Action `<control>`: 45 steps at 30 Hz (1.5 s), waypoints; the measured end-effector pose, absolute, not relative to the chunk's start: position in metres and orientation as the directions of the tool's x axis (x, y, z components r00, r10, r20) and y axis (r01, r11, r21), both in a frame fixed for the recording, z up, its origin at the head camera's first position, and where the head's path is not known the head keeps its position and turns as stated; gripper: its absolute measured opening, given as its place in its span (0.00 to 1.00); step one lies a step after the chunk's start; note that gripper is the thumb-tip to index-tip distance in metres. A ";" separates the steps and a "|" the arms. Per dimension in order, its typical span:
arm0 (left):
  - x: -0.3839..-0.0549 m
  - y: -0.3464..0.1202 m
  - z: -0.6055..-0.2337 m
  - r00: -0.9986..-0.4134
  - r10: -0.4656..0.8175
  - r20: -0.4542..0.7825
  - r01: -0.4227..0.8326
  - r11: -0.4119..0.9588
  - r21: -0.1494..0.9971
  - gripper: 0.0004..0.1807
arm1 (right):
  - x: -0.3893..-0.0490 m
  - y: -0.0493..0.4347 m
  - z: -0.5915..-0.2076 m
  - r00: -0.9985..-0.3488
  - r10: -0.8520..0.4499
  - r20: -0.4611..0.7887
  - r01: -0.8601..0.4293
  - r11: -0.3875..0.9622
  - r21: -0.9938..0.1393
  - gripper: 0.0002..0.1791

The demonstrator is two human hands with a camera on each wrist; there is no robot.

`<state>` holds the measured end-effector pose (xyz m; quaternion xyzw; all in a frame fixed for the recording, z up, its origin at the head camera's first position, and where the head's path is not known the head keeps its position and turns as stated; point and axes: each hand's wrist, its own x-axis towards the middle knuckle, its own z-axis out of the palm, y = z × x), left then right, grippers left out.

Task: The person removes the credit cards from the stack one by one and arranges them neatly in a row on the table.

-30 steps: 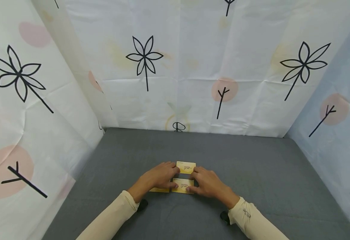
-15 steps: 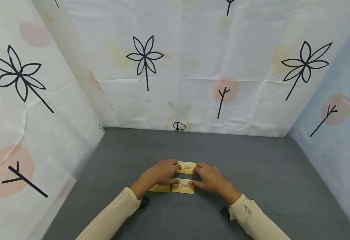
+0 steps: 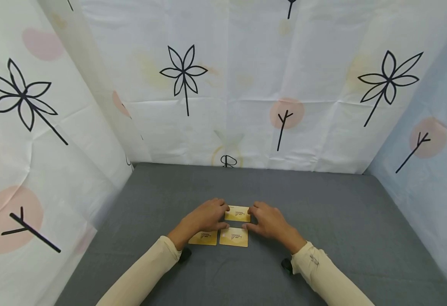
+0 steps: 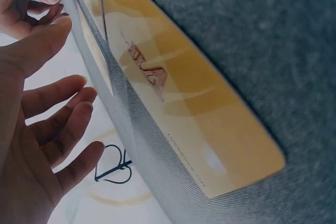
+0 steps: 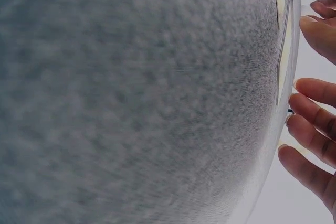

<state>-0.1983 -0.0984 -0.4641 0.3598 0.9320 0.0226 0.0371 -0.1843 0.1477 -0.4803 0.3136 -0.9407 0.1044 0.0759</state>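
Observation:
Three yellow cards with small printed marks lie flat on the grey tabletop in the head view: a back card (image 3: 238,214), a front right card (image 3: 233,239) and a front left card (image 3: 204,239). My left hand (image 3: 208,216) hovers at the back card's left end, its thumb over the top edge of the front right one. On the opposite side my right hand (image 3: 270,222) mirrors it. Loosely spread fingers (image 4: 68,135) with nothing between them show in the left wrist view. The right fingers (image 5: 310,129) are likewise bent a little and hold nothing. The left hand partly hides the front left card.
Grey cloth covers the table (image 3: 323,221). White printed curtains (image 3: 246,85) close off its back and both sides. Dark wrist straps (image 3: 286,266) show below the cream sleeves (image 3: 334,276).
Both hands have risen and shifted slightly away from the person, and the thumbs have come off the front right card's face. More of the front left card shows. The cards stay in place.

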 end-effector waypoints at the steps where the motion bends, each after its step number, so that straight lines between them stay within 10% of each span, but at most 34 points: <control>1: -0.199 -0.098 -0.465 -0.742 0.668 -0.051 0.665 0.744 0.070 0.29 | -0.185 0.147 -0.480 -0.794 -0.573 0.204 -0.604 0.783 -0.150 0.24; 45: -0.224 -0.088 -0.485 -0.749 0.661 -0.044 0.659 0.750 0.056 0.29 | -0.206 0.137 -0.482 -0.822 -0.554 0.131 -0.569 0.802 -0.181 0.28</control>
